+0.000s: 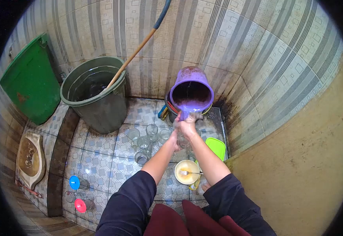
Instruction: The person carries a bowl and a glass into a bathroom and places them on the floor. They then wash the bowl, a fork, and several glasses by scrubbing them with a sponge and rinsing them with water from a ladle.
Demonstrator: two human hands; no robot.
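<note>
Both of my hands are close together in front of a purple bucket (191,74) that is tipped with its mouth toward me. My right hand (187,126) is at the bucket's lower rim, next to something purple and blurred that may be a dipper or water. Just below it, my left hand (175,141) is closed near a clear glass (183,141); what it holds is too blurred to make out. Several clear glasses (143,142) stand on the tiled floor left of my hands. Nearer to me, a cream bowl (183,178) holds a fork (185,172).
A large grey-green bin (106,114) with water and a hose (140,45) stands at the back left. Beside it are a green lid (34,80) and a squat toilet (41,161). Blue-lidded (74,182) and pink-lidded (80,205) containers are front left; a lime-green lid (216,148) lies right.
</note>
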